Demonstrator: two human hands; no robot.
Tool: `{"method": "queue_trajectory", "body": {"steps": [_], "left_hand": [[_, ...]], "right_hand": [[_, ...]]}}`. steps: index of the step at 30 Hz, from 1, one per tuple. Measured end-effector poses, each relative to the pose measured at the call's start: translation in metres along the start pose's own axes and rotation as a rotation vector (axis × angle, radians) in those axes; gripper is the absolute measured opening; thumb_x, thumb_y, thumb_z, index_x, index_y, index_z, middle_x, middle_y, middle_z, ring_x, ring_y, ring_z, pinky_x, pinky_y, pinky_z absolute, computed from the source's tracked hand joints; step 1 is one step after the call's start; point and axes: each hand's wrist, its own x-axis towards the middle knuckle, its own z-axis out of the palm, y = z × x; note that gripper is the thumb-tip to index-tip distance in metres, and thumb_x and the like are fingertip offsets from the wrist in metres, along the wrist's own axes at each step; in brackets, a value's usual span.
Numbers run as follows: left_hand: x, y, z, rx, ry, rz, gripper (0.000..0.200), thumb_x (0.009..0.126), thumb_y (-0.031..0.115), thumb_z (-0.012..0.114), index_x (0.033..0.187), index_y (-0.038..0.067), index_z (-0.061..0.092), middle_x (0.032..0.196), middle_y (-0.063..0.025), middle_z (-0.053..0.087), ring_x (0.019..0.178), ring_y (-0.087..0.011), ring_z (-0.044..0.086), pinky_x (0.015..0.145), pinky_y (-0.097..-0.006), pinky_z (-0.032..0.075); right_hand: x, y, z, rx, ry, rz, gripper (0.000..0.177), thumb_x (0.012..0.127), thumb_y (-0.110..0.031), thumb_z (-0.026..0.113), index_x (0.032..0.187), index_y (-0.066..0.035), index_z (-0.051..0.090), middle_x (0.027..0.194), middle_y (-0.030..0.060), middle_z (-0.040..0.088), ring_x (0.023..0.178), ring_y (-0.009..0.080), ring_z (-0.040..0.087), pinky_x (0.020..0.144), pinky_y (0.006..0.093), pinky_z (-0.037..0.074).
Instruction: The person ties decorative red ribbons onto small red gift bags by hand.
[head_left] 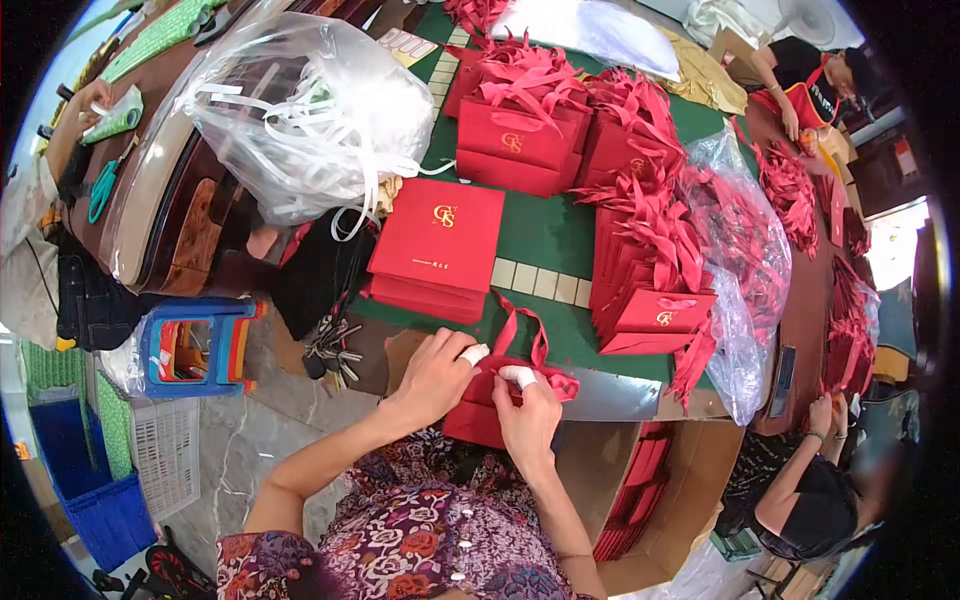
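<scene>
At the front edge of the green table, my left hand (437,375) is closed on the left side of a red paper bag (474,416). Its index finger has a white wrapping. My right hand (527,412), with a white-wrapped finger too, pinches at the bag's top edge beside a red ribbon (538,340) that loops up onto the table. Just beyond my hands lies a flat stack of red bags (436,235) with gold lettering. To the right stand red bags with ribbon handles (650,310).
A clear plastic bag of white ribbons (310,120) is at the upper left. More red bags (520,140) stand at the back. A clear bag of red ribbons (735,230) lies right. Below is a cardboard box (700,500). People sit on both sides.
</scene>
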Motion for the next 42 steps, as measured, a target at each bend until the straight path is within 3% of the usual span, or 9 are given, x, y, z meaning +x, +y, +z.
{"method": "queue_trajectory", "body": {"steps": [4,11,13,23,29,31,38,40,42], "left_hand": [[0.002,-0.001,-0.001,-0.013,-0.038,0.021,0.025,0.079,0.006,0.069,0.103,0.0,0.066,0.103,-0.0125,0.06,0.096,-0.0323,0.058,0.082,-0.0427,0.05],[0.007,0.001,-0.001,-0.063,-0.141,-0.023,0.013,0.078,0.002,0.061,0.091,-0.001,0.062,0.091,-0.0163,0.062,0.091,-0.0357,0.059,0.078,-0.0458,0.051],[0.009,0.004,-0.004,-0.123,-0.144,-0.07,0.012,0.08,0.002,0.06,0.092,-0.001,0.062,0.089,-0.0173,0.063,0.09,-0.0363,0.06,0.078,-0.0464,0.051],[0.009,0.008,0.001,-0.25,-0.166,-0.154,0.009,0.088,0.005,0.06,0.093,-0.003,0.061,0.085,-0.0206,0.063,0.087,-0.0384,0.059,0.075,-0.0493,0.049],[0.007,0.009,0.004,-0.362,-0.08,-0.074,0.014,0.086,0.004,0.062,0.1,0.001,0.059,0.087,-0.0175,0.062,0.087,-0.0376,0.06,0.075,-0.0458,0.049],[0.008,0.011,0.003,-0.359,-0.092,-0.078,0.016,0.086,0.005,0.064,0.1,0.001,0.059,0.088,-0.0172,0.062,0.087,-0.0371,0.06,0.075,-0.0455,0.05],[0.003,0.014,0.014,-0.21,0.014,-0.002,0.026,0.079,0.012,0.075,0.098,0.002,0.062,0.089,-0.0153,0.062,0.083,-0.0332,0.06,0.071,-0.0442,0.051],[0.0,0.015,0.016,-0.191,0.015,0.029,0.024,0.078,0.011,0.075,0.097,0.002,0.063,0.089,-0.0146,0.063,0.082,-0.0323,0.06,0.07,-0.0427,0.051],[-0.003,0.016,0.016,-0.17,0.016,0.06,0.023,0.077,0.01,0.076,0.095,0.002,0.065,0.089,-0.0139,0.063,0.081,-0.0313,0.06,0.07,-0.0412,0.052]], "right_hand": [[0.002,-0.001,0.004,0.015,0.029,0.026,0.012,0.081,-0.012,0.074,0.089,-0.006,0.068,0.078,0.0125,0.065,0.075,0.0308,0.063,0.066,0.0416,0.049],[0.0,-0.001,0.01,0.049,0.034,0.052,0.011,0.079,-0.012,0.074,0.084,-0.006,0.067,0.073,0.0109,0.065,0.068,0.0295,0.064,0.064,0.0422,0.05],[0.0,0.0,0.012,0.051,0.002,0.08,0.011,0.079,-0.008,0.074,0.086,-0.002,0.069,0.075,0.0125,0.07,0.065,0.0261,0.069,0.062,0.0361,0.054],[0.005,-0.006,0.005,-0.099,-0.083,-0.022,0.01,0.079,-0.006,0.073,0.084,-0.002,0.066,0.078,0.0138,0.071,0.07,0.0242,0.071,0.065,0.0338,0.055],[0.001,-0.013,-0.005,0.183,0.021,0.234,0.012,0.084,-0.01,0.076,0.089,-0.002,0.067,0.081,0.0137,0.072,0.072,0.0258,0.072,0.067,0.0349,0.055],[0.003,-0.012,-0.014,0.13,-0.075,0.12,0.013,0.087,-0.011,0.075,0.093,-0.002,0.069,0.087,0.0132,0.071,0.075,0.0265,0.071,0.068,0.0344,0.054],[0.031,-0.006,-0.044,-0.027,-0.07,-0.103,0.013,0.089,-0.013,0.069,0.097,-0.003,0.071,0.09,0.0138,0.065,0.085,0.034,0.063,0.075,0.0415,0.05],[0.037,0.004,-0.044,-0.108,-0.291,-0.162,0.016,0.09,-0.019,0.067,0.092,-0.004,0.073,0.088,0.0142,0.064,0.086,0.0345,0.062,0.076,0.0458,0.049],[0.043,0.009,-0.048,-0.04,-0.382,-0.124,0.018,0.09,-0.021,0.066,0.091,-0.004,0.073,0.087,0.0146,0.064,0.086,0.0348,0.063,0.076,0.0461,0.049]]}}
